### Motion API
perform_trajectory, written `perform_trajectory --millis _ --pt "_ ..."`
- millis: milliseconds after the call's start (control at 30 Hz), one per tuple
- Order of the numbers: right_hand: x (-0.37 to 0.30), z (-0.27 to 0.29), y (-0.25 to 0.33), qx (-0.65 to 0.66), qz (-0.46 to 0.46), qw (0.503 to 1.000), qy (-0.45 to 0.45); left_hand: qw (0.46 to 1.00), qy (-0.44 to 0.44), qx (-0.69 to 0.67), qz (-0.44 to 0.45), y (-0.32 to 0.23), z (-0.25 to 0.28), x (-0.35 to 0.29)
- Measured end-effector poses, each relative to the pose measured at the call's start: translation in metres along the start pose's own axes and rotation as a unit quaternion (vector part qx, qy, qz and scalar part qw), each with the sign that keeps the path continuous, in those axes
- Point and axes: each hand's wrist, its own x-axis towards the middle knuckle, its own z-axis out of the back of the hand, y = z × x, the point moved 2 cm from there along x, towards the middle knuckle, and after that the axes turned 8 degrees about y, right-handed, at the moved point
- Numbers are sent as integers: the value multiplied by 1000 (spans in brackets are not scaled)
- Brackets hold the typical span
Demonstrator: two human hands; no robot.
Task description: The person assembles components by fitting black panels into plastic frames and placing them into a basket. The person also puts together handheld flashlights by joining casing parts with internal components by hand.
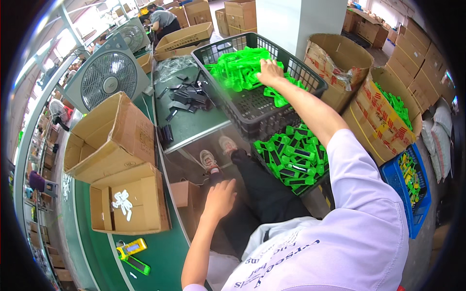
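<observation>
My right hand (270,72) reaches into a black plastic crate (252,116) and touches a heap of bright green plastic casings (238,68). Its thumb and fingers are apart at the pile's edge; whether they pinch a casing is hard to see. My left hand (221,199) is over my lap, fingers loosely bent and a little apart, with nothing visible in it. Below the crate, a second container holds many green casings with dark panels (293,157). Black rectangular pieces (189,97) lie scattered on the green worktop (194,127), left of the crate.
Two open cardboard boxes (109,145) stand at left, the nearer one with white pieces (122,202). A yellow device (132,247) and a green one (136,264) lie nearby. A fan (109,80) stands behind. Large cartons (383,121) and a blue crate (422,213) line the right.
</observation>
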Motion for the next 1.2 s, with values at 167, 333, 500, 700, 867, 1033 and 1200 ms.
perform_trajectory --millis 167,333,500,700,867,1033,1200 --pt "57 -42 -21 -159 72 985 -7 997 32 33 54 47 -6 21" --pt "76 -56 -27 -200 90 974 -47 995 63 34 64 60 -2 13" --pt "85 -60 -10 -251 149 956 -35 996 75 19 33 60 -13 12" --pt "89 -5 0 362 -111 911 166 998 46 -26 45 64 -8 11" --pt "53 42 13 665 -57 734 124 995 -17 -96 32 65 1 16" --pt "-31 57 70 613 -10 789 28 912 -166 -368 77 59 19 24" --pt "-88 53 125 475 95 875 -4 824 -204 -514 122 67 29 16"
